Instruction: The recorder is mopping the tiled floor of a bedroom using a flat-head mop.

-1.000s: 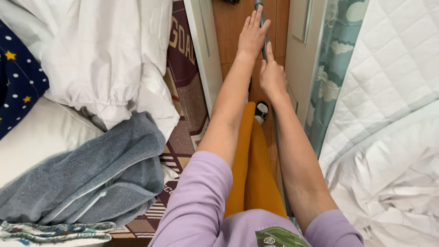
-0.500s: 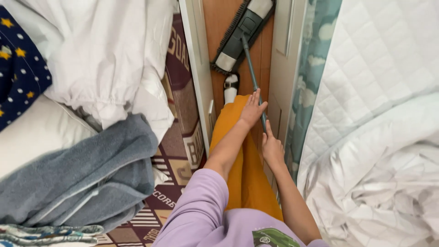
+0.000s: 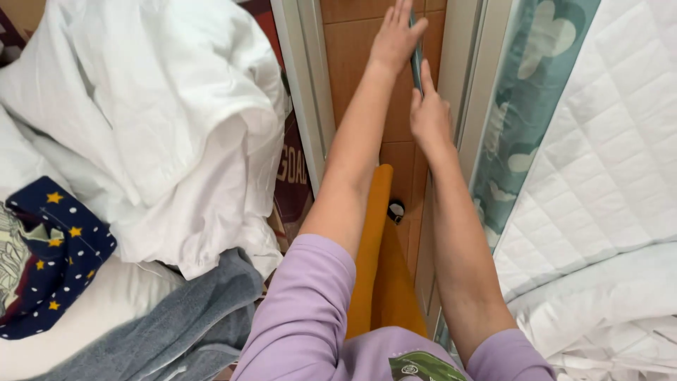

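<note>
Both arms have pushed farther out since half a second ago, and the vacuum head has left view. The left hand (image 3: 395,39) and right hand (image 3: 429,113) grip the pole (image 3: 416,53) over the far tiled floor (image 3: 360,49), between the white bedding (image 3: 162,120) on the left and the quilt (image 3: 599,134) on the right.

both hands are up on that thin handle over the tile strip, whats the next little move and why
Probably a short pull of the handle back toward the body. Both arms are stretched nearly straight along the narrow tiled floor, with the left hand farthest out and the right hand just behind it. Little reach seems left for pushing, and the quilted bedding hems in the right side.
</note>
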